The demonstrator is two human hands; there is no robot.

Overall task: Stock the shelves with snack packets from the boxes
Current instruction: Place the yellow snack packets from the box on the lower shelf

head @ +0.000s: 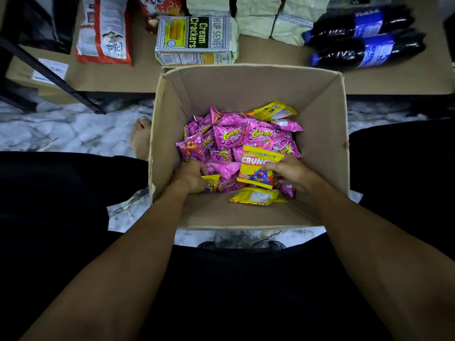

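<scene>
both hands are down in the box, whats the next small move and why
Probably lift both hands up out of the cardboard box: the right hand pinches a yellow crunch packet, the left hand seems to grip a second yellow packet, and both sit low among the pink packets.

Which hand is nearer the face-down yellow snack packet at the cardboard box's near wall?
Right: right hand just beyond the face-down yellow snack packet; left hand farther off, leftward.
</scene>
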